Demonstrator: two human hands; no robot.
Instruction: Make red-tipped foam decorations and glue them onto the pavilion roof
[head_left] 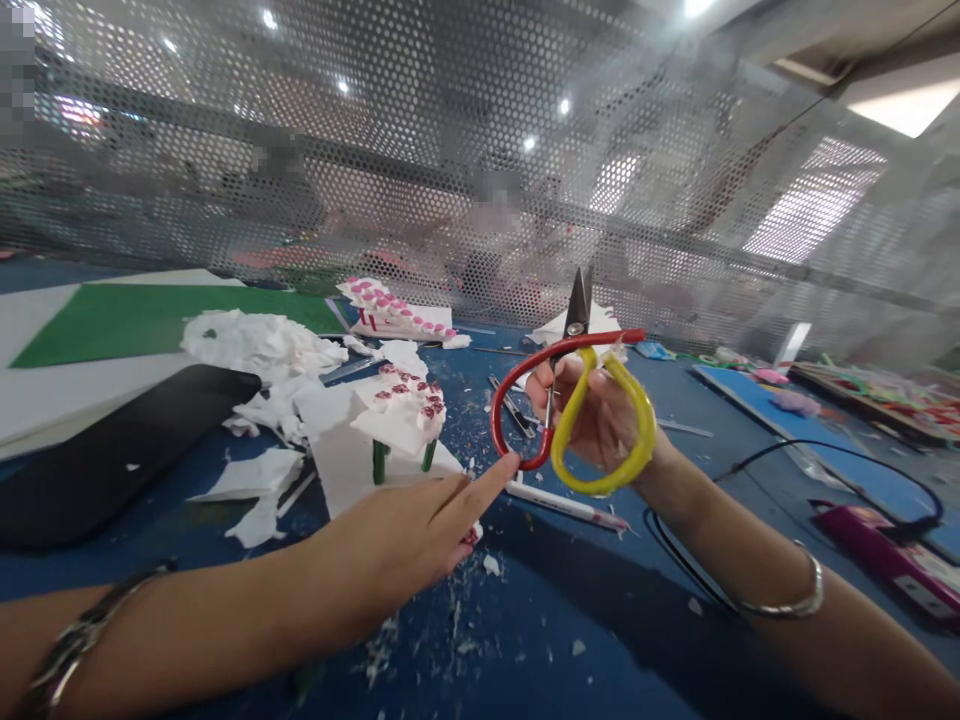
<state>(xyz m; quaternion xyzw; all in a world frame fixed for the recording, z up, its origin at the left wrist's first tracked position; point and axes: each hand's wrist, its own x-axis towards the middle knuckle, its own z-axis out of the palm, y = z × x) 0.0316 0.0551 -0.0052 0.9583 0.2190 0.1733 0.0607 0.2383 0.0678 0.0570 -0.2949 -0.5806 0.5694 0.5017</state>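
Observation:
My right hand (600, 415) holds scissors (576, 330) up over the table, blades pointing upward. One looped handle is red and the other yellow. My left hand (439, 520) has its index finger stretched out to the red loop, at or touching its lower edge. A small white piece with dark red marks (471, 536) shows at the left thumb, mostly hidden by the fingers. Behind that hand lies a white piece with dark red shapes (405, 405), with green sticks under it. A white marker pen (566, 503) rests below the scissors, and a cutter knife (512, 408) lies behind them.
Crumpled white paper (262, 345), a green sheet (172, 320) and a long black object (124, 455) are on the left. A white piece with pink dots (397, 312) stands farther back. On the right are a blue board (787, 410), a black cable and a purple power strip (892, 555).

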